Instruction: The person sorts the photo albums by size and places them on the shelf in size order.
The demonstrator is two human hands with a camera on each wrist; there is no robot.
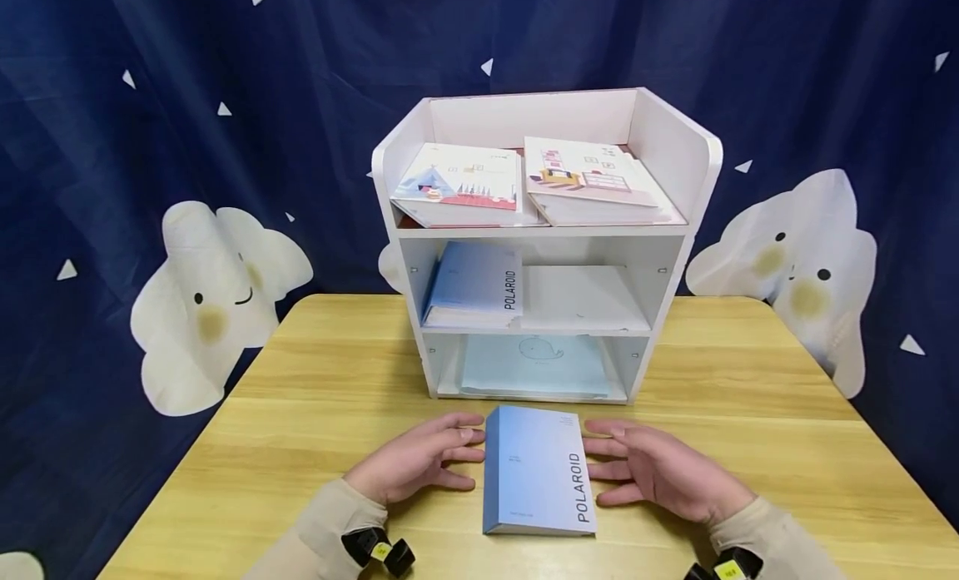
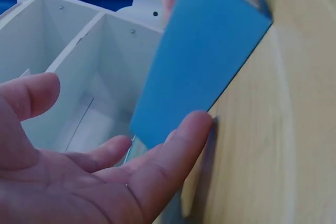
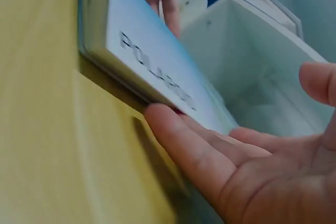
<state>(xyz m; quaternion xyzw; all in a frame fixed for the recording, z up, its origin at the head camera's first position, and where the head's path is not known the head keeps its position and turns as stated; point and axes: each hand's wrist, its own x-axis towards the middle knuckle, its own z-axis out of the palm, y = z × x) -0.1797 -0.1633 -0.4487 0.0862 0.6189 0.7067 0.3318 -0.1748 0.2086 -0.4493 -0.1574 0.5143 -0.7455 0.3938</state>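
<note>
A thick blue-and-white album (image 1: 534,472) marked POLAROID lies flat on the table, in front of a small white shelf. Along its left side is my left hand (image 1: 425,457), fingers extended with the tips at the blue spine (image 2: 202,59). My right hand (image 1: 663,470) faces it from the other side, its fingertips by the edge near the lettering. In the right wrist view, the album's cover (image 3: 149,51) and page edges show beside my straight fingers. Neither thumb wraps round the album.
The white shelf (image 1: 678,272) stands behind the album. Picture books (image 1: 468,176) lie on its top. A similar POLAROID album (image 1: 479,276) is on the left of its middle level, and a pale blue whale-printed item (image 1: 535,368) lies at the bottom. Dark curtain hangs behind.
</note>
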